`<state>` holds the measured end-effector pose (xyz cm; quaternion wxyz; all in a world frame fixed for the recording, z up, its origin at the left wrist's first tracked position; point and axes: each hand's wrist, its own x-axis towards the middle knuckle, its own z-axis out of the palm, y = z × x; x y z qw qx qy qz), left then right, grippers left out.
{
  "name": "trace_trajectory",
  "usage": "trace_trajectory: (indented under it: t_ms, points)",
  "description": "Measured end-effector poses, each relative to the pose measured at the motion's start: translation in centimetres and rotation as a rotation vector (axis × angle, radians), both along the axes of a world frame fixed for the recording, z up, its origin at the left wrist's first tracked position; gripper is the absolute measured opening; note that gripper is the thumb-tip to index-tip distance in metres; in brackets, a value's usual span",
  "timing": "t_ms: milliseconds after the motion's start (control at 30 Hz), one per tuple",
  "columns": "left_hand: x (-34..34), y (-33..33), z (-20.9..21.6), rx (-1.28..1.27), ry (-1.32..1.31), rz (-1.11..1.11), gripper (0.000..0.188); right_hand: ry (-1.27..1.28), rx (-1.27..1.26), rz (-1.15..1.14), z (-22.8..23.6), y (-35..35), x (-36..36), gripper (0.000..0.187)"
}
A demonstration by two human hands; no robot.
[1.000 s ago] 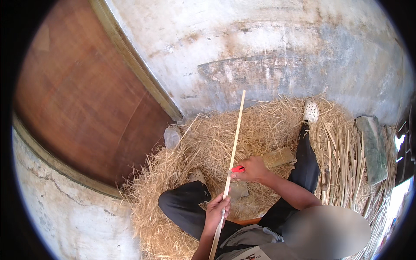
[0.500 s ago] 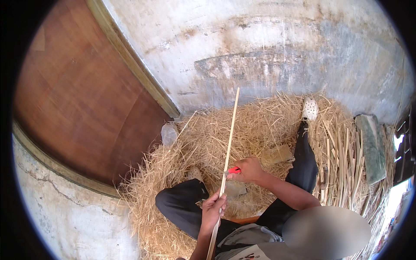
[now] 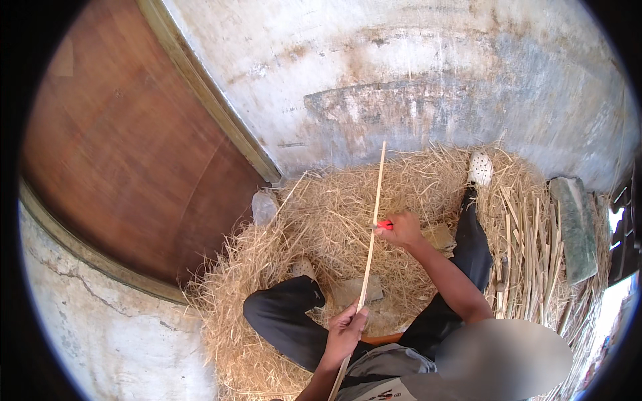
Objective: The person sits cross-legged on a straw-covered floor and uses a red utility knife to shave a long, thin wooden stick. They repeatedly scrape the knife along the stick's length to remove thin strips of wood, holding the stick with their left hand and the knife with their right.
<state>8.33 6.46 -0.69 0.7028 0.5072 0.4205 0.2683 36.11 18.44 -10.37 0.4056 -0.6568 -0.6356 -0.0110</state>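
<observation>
A long, pale bamboo strip [image 3: 368,264] slants up in front of me, its far tip near the wall. Around its lower part, my left hand [image 3: 346,332] is closed, close to my lap. Farther up, my right hand [image 3: 404,230] grips a red-handled knife [image 3: 384,225], whose small grey end touches the strip. The blade itself is too small to make out well. Below the strip's lower end, my body and the picture's edge hide the rest.
Straw-like shavings [image 3: 247,334] cover the ground around my legs. A bundle of cut strips [image 3: 528,247] lies at the right, beside a green-grey slab [image 3: 575,230]. Flat stones [image 3: 358,289] sit between my legs. A brown door [image 3: 140,147] and a stained wall [image 3: 428,80] bound the space.
My right hand has slid the knife up along the strip, away from me. My left hand and the strip have shifted slightly to the right.
</observation>
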Motion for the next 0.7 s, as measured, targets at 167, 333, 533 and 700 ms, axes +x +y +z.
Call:
trace_trajectory:
  t_ms: [167, 333, 533, 700]
  points:
    - [-0.2, -0.4, 0.2, -0.011, -0.004, -0.010, 0.043, -0.005, 0.069, 0.015, -0.2, 0.6, 1.1, 0.070]
    - [-0.5, -1.2, 0.4, 0.044, 0.030, -0.066, 0.042, 0.036, -0.015, -0.188, 1.4, 1.9, 3.7, 0.072]
    - [-0.3, -1.7, 1.6, 0.063, 0.024, -0.090, 0.042, 0.004, 0.057, -0.192, 2.8, 3.0, 6.9, 0.071]
    - [-1.0, -2.6, 2.6, 0.100, 0.073, -0.098, 0.043, -0.106, 0.029, -0.173, 5.3, 3.8, 8.4, 0.069]
